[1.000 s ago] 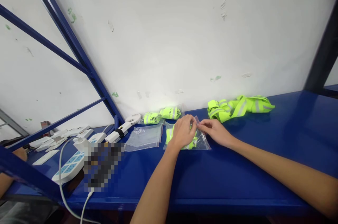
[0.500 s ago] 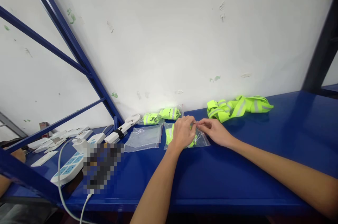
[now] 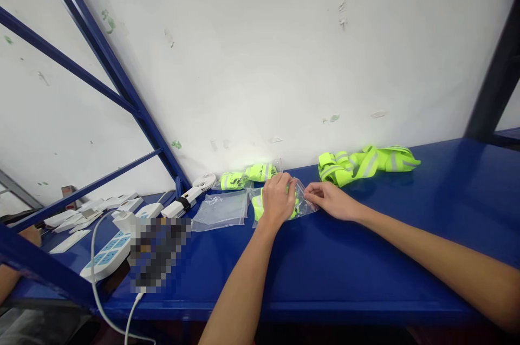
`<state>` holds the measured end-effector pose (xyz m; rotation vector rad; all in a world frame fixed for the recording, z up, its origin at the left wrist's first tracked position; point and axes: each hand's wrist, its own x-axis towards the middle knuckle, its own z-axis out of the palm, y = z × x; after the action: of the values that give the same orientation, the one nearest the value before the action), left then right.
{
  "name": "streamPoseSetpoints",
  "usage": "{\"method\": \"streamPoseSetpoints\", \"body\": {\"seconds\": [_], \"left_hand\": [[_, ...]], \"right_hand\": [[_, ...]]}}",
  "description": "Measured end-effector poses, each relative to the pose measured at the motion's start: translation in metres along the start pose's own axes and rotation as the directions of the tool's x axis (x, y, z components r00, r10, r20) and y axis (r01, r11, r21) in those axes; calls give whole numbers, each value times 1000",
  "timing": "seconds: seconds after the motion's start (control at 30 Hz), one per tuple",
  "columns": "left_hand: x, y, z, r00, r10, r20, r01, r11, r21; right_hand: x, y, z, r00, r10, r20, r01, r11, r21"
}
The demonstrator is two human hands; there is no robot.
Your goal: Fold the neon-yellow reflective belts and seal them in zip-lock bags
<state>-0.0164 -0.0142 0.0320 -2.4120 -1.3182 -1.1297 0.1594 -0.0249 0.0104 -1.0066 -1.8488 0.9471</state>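
A clear plastic bag (image 3: 303, 205) with a yellow-green reflective strap (image 3: 258, 205) inside lies on the blue table (image 3: 325, 264). My left hand (image 3: 278, 197) rests over it, fingers closed on the bag near its upper edge. At the bag's right end my right hand (image 3: 329, 200) pinches the plastic between thumb and fingers. Left of this bag lies a flat clear bag (image 3: 221, 210). Behind it sit bagged reflective straps (image 3: 260, 173). A loose pile of reflective straps (image 3: 368, 165) is at the back right.
A small white fan (image 3: 204, 181), a white power strip (image 3: 109, 255) with cables and several white boxes (image 3: 85, 217) are at the left. Blue frame bars (image 3: 134, 101) cross there. A person's arm (image 3: 8, 280) shows at the far left edge.
My right hand has moved slightly apart from my left, along the bag's opening end to its right corner. My left hand has shifted a little upward.
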Motion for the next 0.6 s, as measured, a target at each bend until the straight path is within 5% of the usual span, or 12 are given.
{"method": "streamPoseSetpoints", "body": {"seconds": [0.43,0.6], "left_hand": [[0,-3,3,995,-48,-83,43,998,-53],[-1,-4,4,989,-60,-133,59,998,-11]], "right_hand": [[0,0,12,989,-99,-111,83,986,-142],[-3,1,0,999,-7,53,4,999,43]]}}
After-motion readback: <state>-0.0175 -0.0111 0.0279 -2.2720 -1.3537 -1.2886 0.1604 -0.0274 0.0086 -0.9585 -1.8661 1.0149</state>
